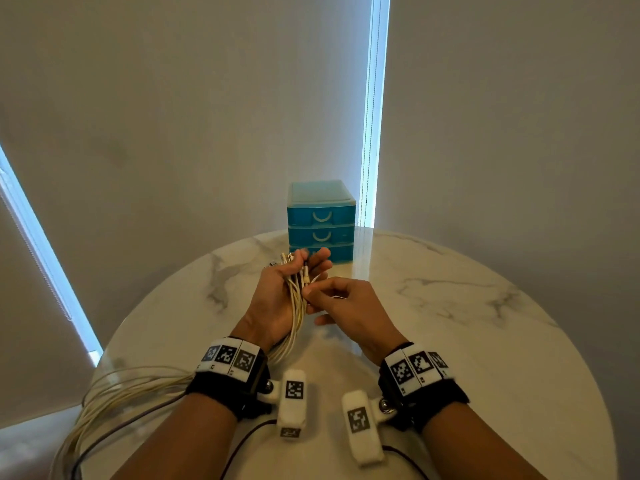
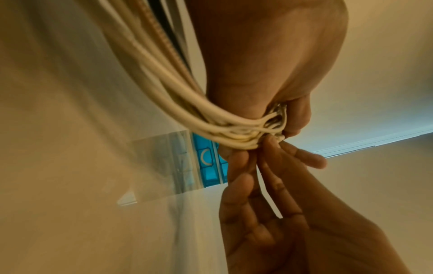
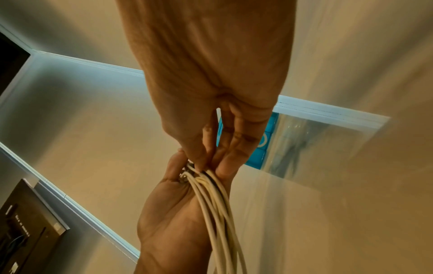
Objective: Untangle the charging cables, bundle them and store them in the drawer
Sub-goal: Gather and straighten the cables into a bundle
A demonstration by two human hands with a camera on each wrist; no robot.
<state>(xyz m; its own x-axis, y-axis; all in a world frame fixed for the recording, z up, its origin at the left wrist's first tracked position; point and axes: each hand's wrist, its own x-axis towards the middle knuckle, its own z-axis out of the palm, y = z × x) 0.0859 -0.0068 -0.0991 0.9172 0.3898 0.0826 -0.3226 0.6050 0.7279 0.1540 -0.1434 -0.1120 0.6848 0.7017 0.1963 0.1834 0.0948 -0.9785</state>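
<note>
1. Above the round marble table point(image 1: 450, 306), both hands are raised close together, in front of the blue drawer unit point(image 1: 321, 220).
2. Left hand point(image 1: 277, 299): palm turned up, with a bunch of cream charging cables point(image 1: 296, 306) lying across it. The fingers curl loosely around the plug ends near the fingertips.
3. Right hand point(image 1: 349, 306): just beside the left, with thumb and forefinger pinched on a thin white strand at the edge of the bunch. The other fingers are curled under.
4. Cable run: from the left palm the cables pass under the left wrist, sweep across the near-left part of the table and hang over its edge. One darker cable point(image 1: 114, 434) lies among the cream ones.
5. Drawer unit: three drawers stacked, all closed, standing at the far edge of the table against the wall. It sits apart from the hands.
6. Wrist bands point(image 1: 232, 362) with printed square markers are worn on both forearms.
</note>
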